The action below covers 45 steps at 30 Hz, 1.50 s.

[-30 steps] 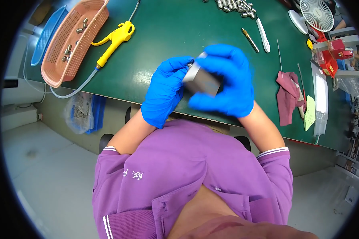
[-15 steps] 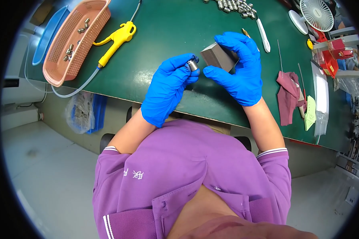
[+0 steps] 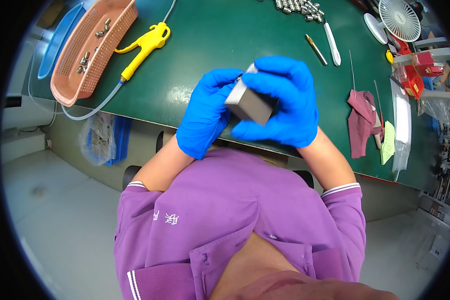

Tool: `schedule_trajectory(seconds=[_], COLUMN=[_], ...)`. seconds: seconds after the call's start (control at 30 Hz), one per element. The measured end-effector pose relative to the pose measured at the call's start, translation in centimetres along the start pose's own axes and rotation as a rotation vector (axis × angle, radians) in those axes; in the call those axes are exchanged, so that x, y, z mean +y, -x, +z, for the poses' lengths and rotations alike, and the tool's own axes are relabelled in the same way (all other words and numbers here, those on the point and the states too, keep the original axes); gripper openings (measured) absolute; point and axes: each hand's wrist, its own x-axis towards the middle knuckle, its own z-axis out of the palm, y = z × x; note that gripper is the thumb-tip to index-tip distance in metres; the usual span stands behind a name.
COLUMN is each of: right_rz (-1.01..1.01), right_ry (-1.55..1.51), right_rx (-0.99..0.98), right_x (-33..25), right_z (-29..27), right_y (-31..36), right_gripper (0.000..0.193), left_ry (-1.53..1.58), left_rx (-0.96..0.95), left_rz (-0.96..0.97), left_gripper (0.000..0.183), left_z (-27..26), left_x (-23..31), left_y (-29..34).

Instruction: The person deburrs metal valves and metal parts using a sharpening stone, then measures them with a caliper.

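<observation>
In blue gloves, both my hands meet over the near part of the green table (image 3: 195,55). My right hand (image 3: 292,97) is closed around a grey sanding block (image 3: 251,106), thumb below and fingers over the top. The block's light edge lies against the fingertips of my left hand (image 3: 202,115). That hand is pinched on a small shiny metal cylinder, now almost wholly hidden behind the block and the fingers. Whether the block's face touches the cylinder, I cannot tell.
On the left stand a pink basket (image 3: 64,92) with several metal pieces and a yellow air blow gun (image 3: 144,47) with its hose. Metal cylinders (image 3: 301,9) are heaped at the back. A drill-like bit (image 3: 316,49), a white-handled tool (image 3: 332,45) and a maroon cloth (image 3: 361,120) lie to the right.
My right hand has moved left and slightly down with the sanding block, bringing it up to my left hand. The cylinder has gone out of sight behind it, and the drill-like bit is uncovered.
</observation>
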Motion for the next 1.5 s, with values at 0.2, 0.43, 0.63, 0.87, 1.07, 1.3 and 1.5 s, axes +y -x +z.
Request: schedule_trajectory(seconds=[0.2,0.43,0.63,0.87,1.07,1.3,1.5], right_rz=[0.125,0.224,0.195,0.128,0.083,0.173,-0.003], right_ry=[0.011,0.221,0.001,0.009,-0.011,-0.090,-0.086], right_rx=[-0.023,0.039,0.135,0.012,-0.061,-0.018,-0.010], right_x=[0.4,3.0,2.8,1.0,1.8,1.4,0.3], right_z=[0.1,-0.8,-0.9,-0.4,-0.5,0.2,0.1], right_y=[0.2,0.2,0.0,-0.1,0.3,0.3,0.1], right_gripper=[0.062,0.052,0.056,0.057,0.067,0.061,0.056], left_ry=[-0.006,-0.024,0.051,-0.018,0.004,0.034,0.088], left_rx=[-0.033,-0.184,-0.139,-0.026,-0.065,-0.021,-0.048], left_rz=[0.020,0.108,0.059,0.050,-0.003,-0.064,-0.054], left_gripper=[0.018,0.025,0.028,0.021,0.021,0.021,0.021], left_z=[-0.2,-0.8,-0.5,-0.3,-1.0,-0.5,-0.2], left_x=[-0.1,-0.4,-0.1,-0.5,-0.6,0.1,0.2], left_y=[-0.3,-0.5,-0.4,-0.4,-0.3,-0.1,0.2])
